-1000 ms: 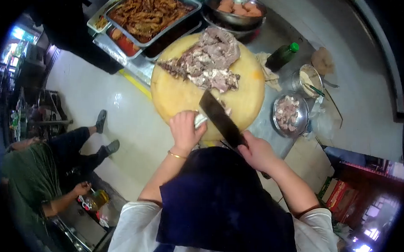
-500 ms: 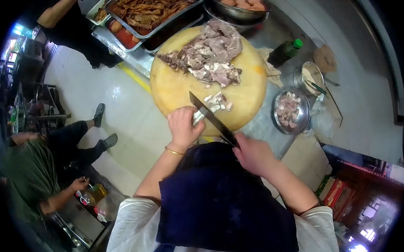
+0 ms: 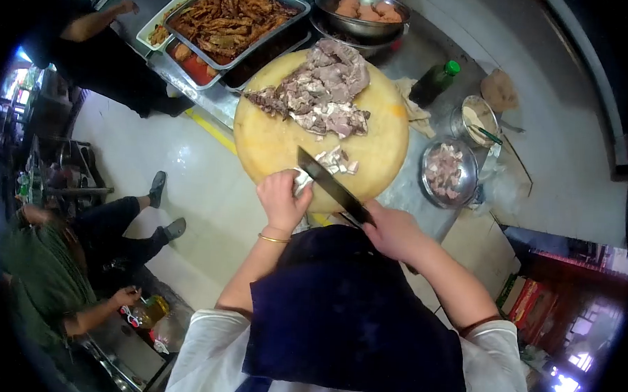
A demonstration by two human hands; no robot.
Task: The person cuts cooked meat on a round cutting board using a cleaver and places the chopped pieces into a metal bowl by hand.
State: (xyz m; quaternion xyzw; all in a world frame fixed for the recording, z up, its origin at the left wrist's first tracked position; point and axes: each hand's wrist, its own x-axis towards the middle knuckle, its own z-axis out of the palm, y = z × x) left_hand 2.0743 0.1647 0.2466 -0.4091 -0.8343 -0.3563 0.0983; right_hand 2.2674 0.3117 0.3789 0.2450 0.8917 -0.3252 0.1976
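My left hand (image 3: 283, 199) is closed on a pale piece of meat (image 3: 302, 181) at the near left edge of the round chopping board (image 3: 260, 141). In my right hand (image 3: 391, 231) is the handle of a dark cleaver (image 3: 332, 186), its blade slanting up to the left beside the held piece. Small cut pieces (image 3: 338, 160) lie just beyond the blade. A large heap of cooked meat (image 3: 327, 88) covers the far part of the board.
Trays of browned food (image 3: 227, 20) stand far left, a bowl of round items (image 3: 369, 13) behind the board. To the right are a green-capped bottle (image 3: 434, 83), a bowl of cut meat (image 3: 448, 172) and a pot (image 3: 477, 120). Two people are on the left.
The cleaver has swung from lying broad side up to a steeper blade beside the held piece. More small cut pieces show past it than a second ago. The person at upper left has moved an arm.
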